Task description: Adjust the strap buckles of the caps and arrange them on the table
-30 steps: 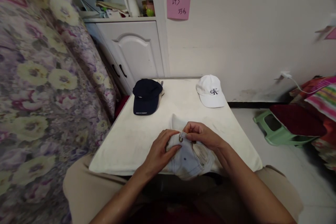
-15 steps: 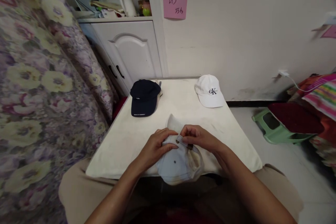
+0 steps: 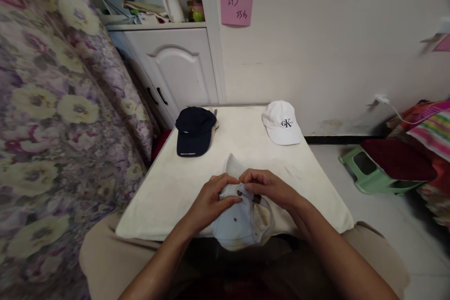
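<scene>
A light blue baseball cap point(image 3: 234, 227) is held between my two hands at the near edge of the table, its brim pointing away from me. My left hand point(image 3: 216, 197) is closed on the edge of the cap, thumb on the near side. With thumb and fingers, my right hand point(image 3: 265, 185) pinches the strap at the cap's back opening, next to a dark round snap. Farther off, a navy cap point(image 3: 193, 126) lies at the left, overlapping a beige one that is mostly hidden. At the back right sits a white cap point(image 3: 281, 122) with dark letters.
The table point(image 3: 168, 201) has a cream cover and stands against the wall. A floral curtain point(image 3: 38, 150) hangs at the left, beside a white cabinet point(image 3: 176, 65). To the right on the floor stands a green stool point(image 3: 362, 168) with a dark red top.
Both hands stay on the light blue cap. The right fingers have shifted slightly at the strap, and the left thumb has moved a little lower. The whole view has shifted slightly.
</scene>
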Tool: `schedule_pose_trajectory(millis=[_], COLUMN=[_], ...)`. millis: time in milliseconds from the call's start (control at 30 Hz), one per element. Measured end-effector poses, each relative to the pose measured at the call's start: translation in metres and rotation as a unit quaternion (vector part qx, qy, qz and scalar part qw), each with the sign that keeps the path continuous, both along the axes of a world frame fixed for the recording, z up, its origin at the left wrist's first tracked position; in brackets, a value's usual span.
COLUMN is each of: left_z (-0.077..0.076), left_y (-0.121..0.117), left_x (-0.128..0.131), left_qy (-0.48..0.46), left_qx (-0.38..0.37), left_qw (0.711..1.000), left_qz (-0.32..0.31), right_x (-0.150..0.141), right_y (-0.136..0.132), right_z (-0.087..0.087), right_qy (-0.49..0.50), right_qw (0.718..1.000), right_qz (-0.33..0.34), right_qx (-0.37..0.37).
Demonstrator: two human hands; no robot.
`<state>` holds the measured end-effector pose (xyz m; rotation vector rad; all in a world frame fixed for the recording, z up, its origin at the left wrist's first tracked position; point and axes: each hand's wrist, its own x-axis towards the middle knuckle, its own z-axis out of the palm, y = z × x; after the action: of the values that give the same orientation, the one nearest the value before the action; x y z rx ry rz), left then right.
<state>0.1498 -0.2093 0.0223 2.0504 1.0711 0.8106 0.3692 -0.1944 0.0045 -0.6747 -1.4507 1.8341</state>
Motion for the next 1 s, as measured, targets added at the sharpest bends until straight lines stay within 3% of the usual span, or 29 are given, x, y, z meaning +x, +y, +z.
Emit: schedule_pose_trajectory(millis=[200, 333, 467, 567, 833, 1000], left_z=[-0.003, -0.005, -0.006, -0.007, -0.005, -0.005], left_y=[0.001, 0.001, 0.000, -0.001, -0.001, -0.001], left_x=[-0.003, -0.001, 0.002, 0.003, 0.002, 0.002], left_qy=[-0.001, 0.007, 0.033, 0.057, 0.073, 0.060], left_qx=[0.021, 0.062, 0.082, 0.090, 0.110, 0.105], left_qw=[1.000, 0.998, 0.996, 0.994, 0.991, 0.992], left_qz=[-0.010, -0.004, 0.015, 0.025, 0.030, 0.035], right_x=[-0.003, -0.004, -0.009, -0.013, -0.014, -0.014], right_y=[0.002, -0.002, -0.009, -0.013, -0.020, -0.019], right_z=[-0.008, -0.001, 0.009, 0.011, 0.018, 0.017], right_qy=[0.008, -0.052, -0.153, -0.200, -0.249, -0.191], right_qw=[1.000, 0.996, 0.947, 0.912, 0.901, 0.950], right_qz=[-0.009, -0.043, -0.175, -0.222, -0.228, -0.187], right_qx=[0.002, 0.055, 0.223, 0.280, 0.274, 0.162])
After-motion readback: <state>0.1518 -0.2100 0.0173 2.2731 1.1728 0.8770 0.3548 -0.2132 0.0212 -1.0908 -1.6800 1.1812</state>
